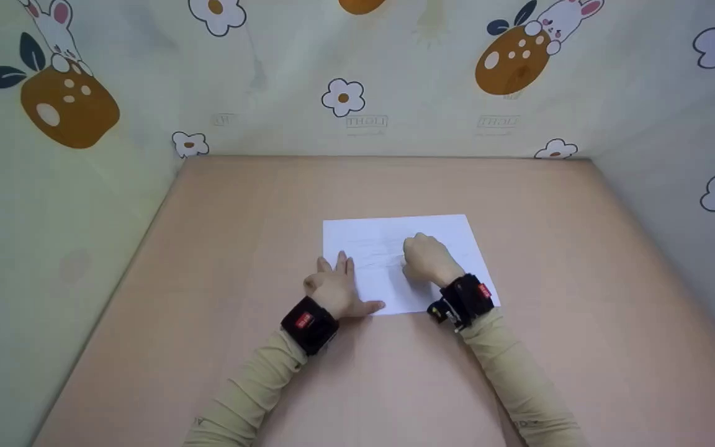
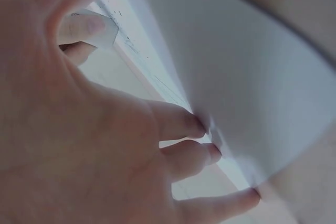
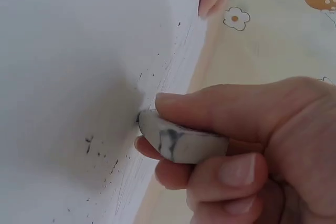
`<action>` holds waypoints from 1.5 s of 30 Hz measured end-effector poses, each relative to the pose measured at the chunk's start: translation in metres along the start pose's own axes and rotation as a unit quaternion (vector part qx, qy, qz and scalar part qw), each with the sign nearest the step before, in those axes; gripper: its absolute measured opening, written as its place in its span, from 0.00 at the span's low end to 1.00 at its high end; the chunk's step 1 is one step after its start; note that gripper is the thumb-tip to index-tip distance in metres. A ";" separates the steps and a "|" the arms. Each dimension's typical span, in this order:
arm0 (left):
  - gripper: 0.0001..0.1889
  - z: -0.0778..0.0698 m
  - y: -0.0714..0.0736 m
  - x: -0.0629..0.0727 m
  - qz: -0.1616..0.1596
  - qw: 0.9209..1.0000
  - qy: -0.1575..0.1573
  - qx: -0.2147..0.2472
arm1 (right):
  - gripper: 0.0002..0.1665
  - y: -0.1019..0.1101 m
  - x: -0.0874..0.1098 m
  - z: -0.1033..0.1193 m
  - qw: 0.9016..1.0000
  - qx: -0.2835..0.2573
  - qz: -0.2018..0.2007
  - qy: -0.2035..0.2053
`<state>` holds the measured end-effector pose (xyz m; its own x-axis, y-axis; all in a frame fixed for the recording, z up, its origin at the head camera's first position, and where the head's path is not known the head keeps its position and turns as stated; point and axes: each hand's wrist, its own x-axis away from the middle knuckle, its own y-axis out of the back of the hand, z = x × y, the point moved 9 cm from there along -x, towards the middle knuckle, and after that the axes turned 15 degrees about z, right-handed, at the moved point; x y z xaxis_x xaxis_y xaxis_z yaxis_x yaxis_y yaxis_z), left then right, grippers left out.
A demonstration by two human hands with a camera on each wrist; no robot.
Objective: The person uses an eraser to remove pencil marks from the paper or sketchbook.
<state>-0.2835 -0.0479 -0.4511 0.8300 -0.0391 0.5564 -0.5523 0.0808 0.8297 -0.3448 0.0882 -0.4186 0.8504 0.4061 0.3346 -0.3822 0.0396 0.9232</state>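
A white sheet of paper [image 1: 370, 236] lies on the table, with faint pencil lines across it. My right hand [image 1: 429, 259] pinches a white eraser [image 3: 191, 145] between thumb and fingers. The eraser has grey smudges, and its rounded tip is right at the paper's surface, among scattered dark crumbs [image 3: 89, 145]. At the sheet's left side my left hand [image 1: 336, 292] rests with fingers spread and thumb out along the near edge. In the left wrist view its fingertips [image 2: 197, 127] touch the paper, and the eraser [image 2: 107, 32] shows beyond the thumb.
The light brown table [image 1: 239, 248] extends around the sheet on all sides. Behind it and at both sides hangs a pale cloth [image 1: 283, 74] printed with flowers, rabbits and orange fruit. A black camera band [image 1: 311, 324] sits on each wrist.
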 end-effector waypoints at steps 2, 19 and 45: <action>0.58 -0.001 0.000 -0.001 0.002 1.000 -0.001 0.001 | 0.07 0.002 0.001 -0.007 1.000 0.001 -0.007 -0.020; 0.59 0.001 0.001 -0.001 -0.001 1.000 -0.007 0.017 | 0.09 0.002 0.004 -0.006 0.999 0.000 0.022 -0.035; 0.58 -0.001 0.003 -0.001 0.000 1.000 -0.012 0.022 | 0.15 0.015 0.009 -0.047 0.997 -0.041 0.007 -0.068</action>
<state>-0.2858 -0.0467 -0.4496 0.8285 -0.0628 0.5565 -0.5553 0.0377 0.8308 -0.3600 0.1354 -0.4103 0.8837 0.2805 0.3748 -0.4178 0.1115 0.9016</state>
